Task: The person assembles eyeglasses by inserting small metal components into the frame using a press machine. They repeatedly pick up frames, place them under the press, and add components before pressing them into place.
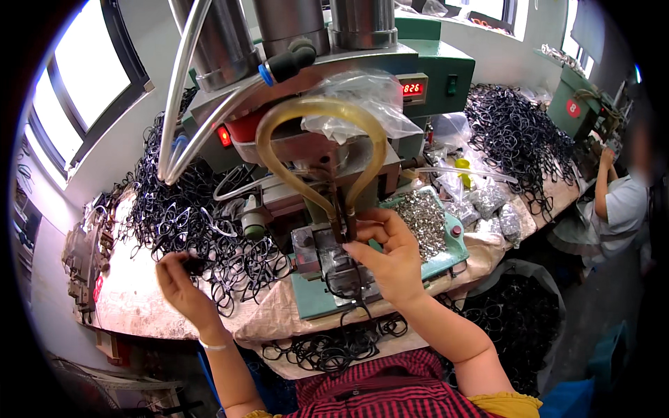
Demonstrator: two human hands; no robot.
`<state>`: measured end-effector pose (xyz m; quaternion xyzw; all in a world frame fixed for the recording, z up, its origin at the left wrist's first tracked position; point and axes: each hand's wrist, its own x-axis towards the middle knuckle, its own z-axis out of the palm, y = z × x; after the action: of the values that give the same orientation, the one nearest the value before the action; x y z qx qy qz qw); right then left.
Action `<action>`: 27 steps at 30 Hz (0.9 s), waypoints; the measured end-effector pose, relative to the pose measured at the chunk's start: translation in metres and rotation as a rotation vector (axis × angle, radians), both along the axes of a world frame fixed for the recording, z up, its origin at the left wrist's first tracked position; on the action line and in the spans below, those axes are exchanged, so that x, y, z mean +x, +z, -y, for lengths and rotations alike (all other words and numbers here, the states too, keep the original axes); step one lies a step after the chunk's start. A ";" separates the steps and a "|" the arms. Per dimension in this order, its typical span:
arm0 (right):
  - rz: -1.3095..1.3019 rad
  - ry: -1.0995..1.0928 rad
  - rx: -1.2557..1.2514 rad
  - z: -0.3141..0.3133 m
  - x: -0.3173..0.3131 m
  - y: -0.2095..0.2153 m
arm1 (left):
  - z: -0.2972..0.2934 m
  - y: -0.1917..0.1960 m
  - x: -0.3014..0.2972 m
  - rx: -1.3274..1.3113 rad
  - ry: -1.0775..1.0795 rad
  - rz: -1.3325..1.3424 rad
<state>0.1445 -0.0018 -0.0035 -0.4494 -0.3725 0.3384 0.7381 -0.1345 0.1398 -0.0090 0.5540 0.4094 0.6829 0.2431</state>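
Note:
My right hand (pixel 391 259) is at the middle of a bench press (pixel 317 261), thumb and forefinger pinched beside its narrow vertical tool (pixel 340 219). Whatever sits between those fingertips is too small to make out. Below the tool, a black spectacle frame (pixel 343 282) lies on the press bed, with more black loops hanging toward me. To the left, my left hand (pixel 182 289) is raised by a heap of black spectacle frames (pixel 230 268). Its fingers are curled, and a dark blurred thing I cannot make out shows at their tips.
A green tray (pixel 456 244) of small metal pieces (pixel 420 221) stands right of the press. Another heap of frames (pixel 516 132) lies farther right, near bagged parts (pixel 488 200). A yellowish hose (pixel 380 150) loops before the press. A co-worker (pixel 624 202) sits at far right.

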 end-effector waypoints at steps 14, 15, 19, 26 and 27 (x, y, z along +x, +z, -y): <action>0.137 -0.043 0.086 -0.007 -0.009 -0.009 | 0.077 0.050 0.104 0.399 -0.607 0.106; 0.119 -0.063 0.081 -0.008 -0.010 -0.013 | 0.078 0.056 0.104 0.359 -0.623 0.133; 0.063 -0.111 0.099 -0.007 -0.018 -0.023 | 0.064 0.058 0.110 0.333 -0.499 0.131; 0.061 -0.037 0.098 -0.003 -0.007 -0.006 | 0.065 0.063 0.107 0.327 -0.627 0.097; 0.060 -0.014 0.060 0.002 -0.007 0.002 | 0.066 0.061 0.108 0.313 -0.654 0.122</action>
<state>0.1373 -0.0036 -0.0013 -0.4397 -0.4014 0.3085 0.7419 -0.0260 0.0734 0.0524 0.6442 0.0862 0.6553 0.3848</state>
